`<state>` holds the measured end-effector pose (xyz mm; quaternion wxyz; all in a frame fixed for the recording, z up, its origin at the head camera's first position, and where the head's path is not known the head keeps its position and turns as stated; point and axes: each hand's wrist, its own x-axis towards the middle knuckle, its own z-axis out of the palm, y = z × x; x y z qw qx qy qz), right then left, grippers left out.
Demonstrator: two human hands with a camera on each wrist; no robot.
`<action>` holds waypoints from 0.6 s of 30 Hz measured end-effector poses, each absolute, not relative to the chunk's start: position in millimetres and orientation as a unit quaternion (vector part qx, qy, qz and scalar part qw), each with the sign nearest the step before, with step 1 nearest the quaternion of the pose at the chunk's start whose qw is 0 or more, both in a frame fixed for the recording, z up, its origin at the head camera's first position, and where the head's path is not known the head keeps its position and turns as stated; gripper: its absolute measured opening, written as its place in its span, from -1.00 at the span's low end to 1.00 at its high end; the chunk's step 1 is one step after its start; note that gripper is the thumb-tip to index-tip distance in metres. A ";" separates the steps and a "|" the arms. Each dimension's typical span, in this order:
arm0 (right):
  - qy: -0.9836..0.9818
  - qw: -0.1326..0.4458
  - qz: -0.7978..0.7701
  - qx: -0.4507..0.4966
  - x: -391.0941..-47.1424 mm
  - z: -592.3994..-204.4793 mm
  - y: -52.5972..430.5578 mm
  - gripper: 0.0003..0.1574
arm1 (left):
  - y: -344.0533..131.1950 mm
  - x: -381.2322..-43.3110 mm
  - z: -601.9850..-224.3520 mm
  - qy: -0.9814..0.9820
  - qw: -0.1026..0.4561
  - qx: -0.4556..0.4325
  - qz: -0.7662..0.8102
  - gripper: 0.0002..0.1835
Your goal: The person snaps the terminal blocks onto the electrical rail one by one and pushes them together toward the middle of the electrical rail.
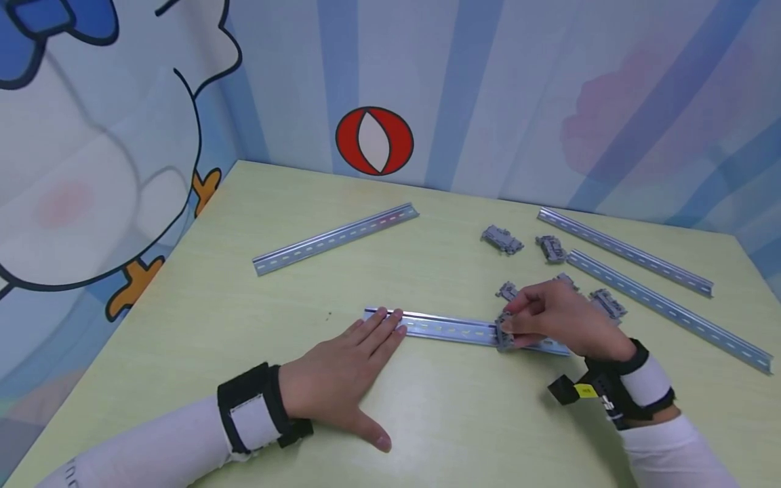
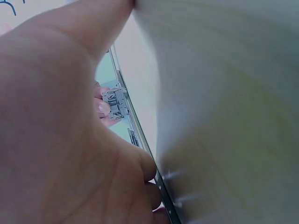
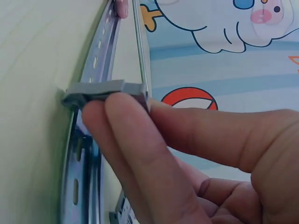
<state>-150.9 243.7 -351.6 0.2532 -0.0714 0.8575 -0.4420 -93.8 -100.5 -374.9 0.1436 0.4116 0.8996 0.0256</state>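
A slotted metal DIN rail (image 1: 448, 329) lies across the middle of the table. On its left end rest the straight fingers of my left hand (image 1: 338, 376), with the thumb spread out on the tabletop. Toward the rail's right part, my right hand (image 1: 564, 318) pinches a grey terminal block (image 1: 504, 332) between thumb and fingers. In the right wrist view, that terminal block (image 3: 100, 88) sits crosswise over the rail (image 3: 79, 172), right at its edges. The left wrist view catches the block's broad side (image 2: 116, 103) past my left palm.
Loose terminal blocks lie around the right hand, among them one at the back (image 1: 502, 240) and one beside the hand (image 1: 607, 303). Another rail (image 1: 335, 238) lies at back left. Two more rails, an upper (image 1: 625, 251) and a lower (image 1: 671, 312), slant on the right. A patterned wall (image 1: 274, 88) borders the table.
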 end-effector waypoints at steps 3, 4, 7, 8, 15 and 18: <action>0.837 0.259 -0.477 -0.066 -150.6 -354.7 237.4 -0.64 | -101.0 -93.4 -374.8 0.900 0.143 0.411 0.028 0.44; 0.830 0.260 -0.488 -0.066 -150.3 -355.6 235.5 -0.63 | -100.9 -93.4 -374.7 0.900 0.144 0.411 0.029 0.44; 0.819 0.262 -0.505 -0.072 -150.1 -358.6 229.0 -0.63 | -100.9 -93.4 -375.1 0.900 0.145 0.410 0.029 0.44; 0.818 0.260 -0.507 -0.074 -150.0 -359.4 226.8 -0.63 | -101.0 -93.4 -375.4 0.900 0.145 0.410 0.029 0.44; 0.807 0.253 -0.529 -0.074 -148.3 -363.0 216.0 -0.61 | -101.1 -93.4 -373.8 0.900 0.146 0.410 0.032 0.43; 0.802 0.251 -0.538 -0.070 -147.4 -364.7 212.7 -0.60 | -100.9 -92.8 -372.5 0.899 0.148 0.410 0.033 0.42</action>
